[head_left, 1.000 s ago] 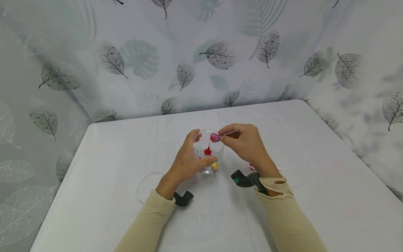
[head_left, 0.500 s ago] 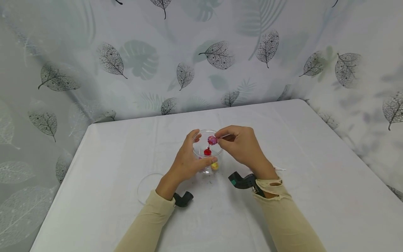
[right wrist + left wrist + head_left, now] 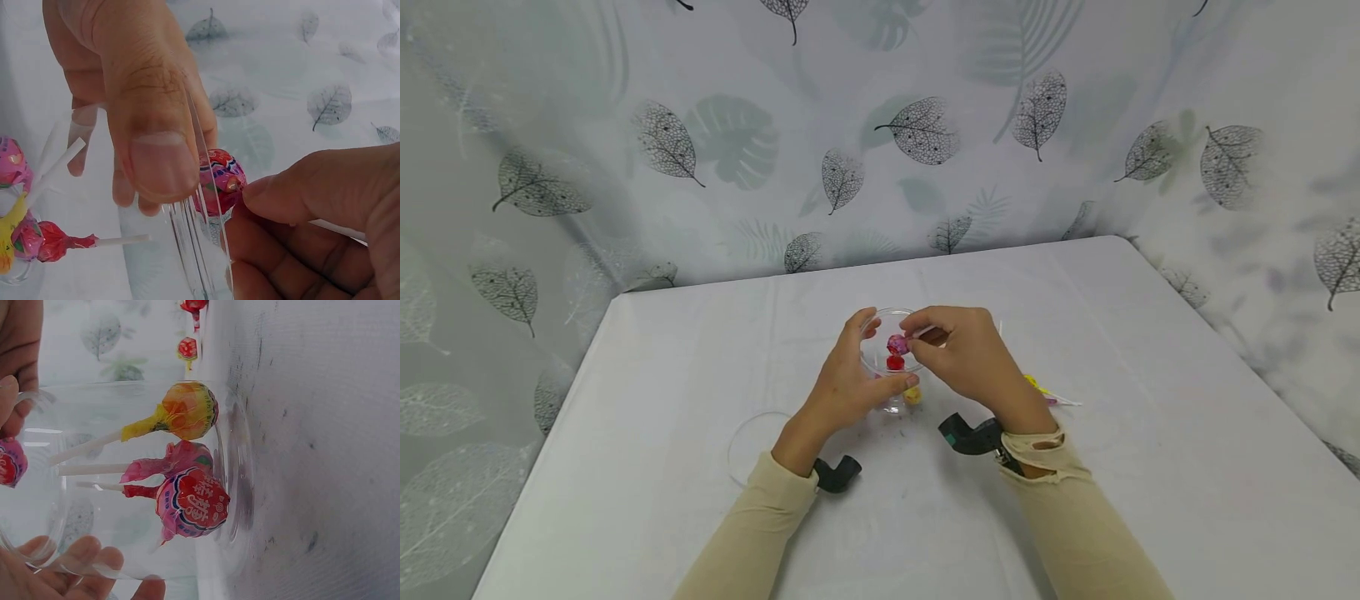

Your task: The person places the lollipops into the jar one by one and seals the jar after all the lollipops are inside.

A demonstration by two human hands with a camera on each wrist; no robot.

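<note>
My left hand [image 3: 850,379] grips a clear plastic jar [image 3: 100,562], its fingers and thumb around the side near the mouth. Inside, a yellow-orange lollipop [image 3: 187,411], a pink lollipop [image 3: 190,456] and a red-and-pink lollipop [image 3: 194,503] lie with their heads toward the base and their sticks toward the mouth. Right at the rim, my right hand [image 3: 966,350] pinches another pink-and-red wrapped lollipop [image 3: 219,181] just behind its head. Its white stick runs back under the hand, partly hidden by the fingers.
On the white-covered table [image 3: 647,433], a clear round lid [image 3: 730,450] lies left of the jar. More lollipops [image 3: 1051,397] lie beside the right wrist, partly hidden by it. A leaf-print curtain [image 3: 880,192] hangs behind the table.
My right hand has moved left and slightly down, bringing the pinched lollipop from the jar's right rim in over its mouth. The left hand and jar stay in place.
</note>
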